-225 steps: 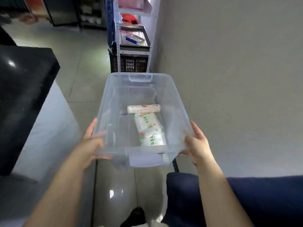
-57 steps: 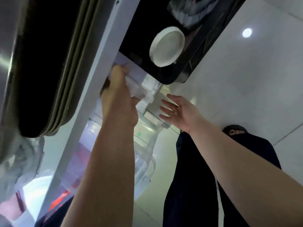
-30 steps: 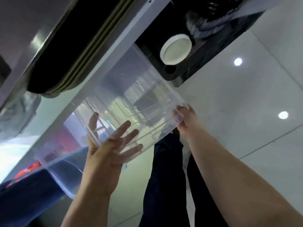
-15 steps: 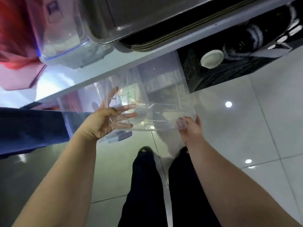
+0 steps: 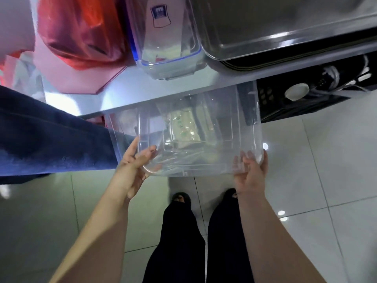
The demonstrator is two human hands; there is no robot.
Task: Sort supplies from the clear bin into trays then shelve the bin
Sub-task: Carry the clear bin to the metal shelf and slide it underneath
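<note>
Below you, the pale tiled floor (image 5: 326,180) fills most of the view, with your dark trouser legs and the toes of your shoes (image 5: 180,198) standing on it. A broad dark blue cloth (image 5: 51,144) stretches in from the left edge. Up at the right, a steel tray (image 5: 275,23) sits on the metal shelf (image 5: 142,92), stacked on what look like more trays. The clear bin (image 5: 204,160) comes next in size. You hold it tilted, with its far end tucked under the shelf edge, between the blue cloth and a black crate (image 5: 306,107). A red plastic bag (image 5: 81,33) lies on the shelf at the upper left, and just beside it stands a smaller clear container with a blue rim (image 5: 169,41), touching the tray. Your left hand (image 5: 132,170) grips the bin's near left corner, with the thumb up along the side wall and the fingers (image 5: 151,150) curled round the base. Your right hand (image 5: 250,176) grips the near right corner, its fingers showing through the plastic. A packet with green print (image 5: 183,129) shows through the bin, though you cannot tell if it lies inside. A white round lid (image 5: 296,91) rests in the crate.
</note>
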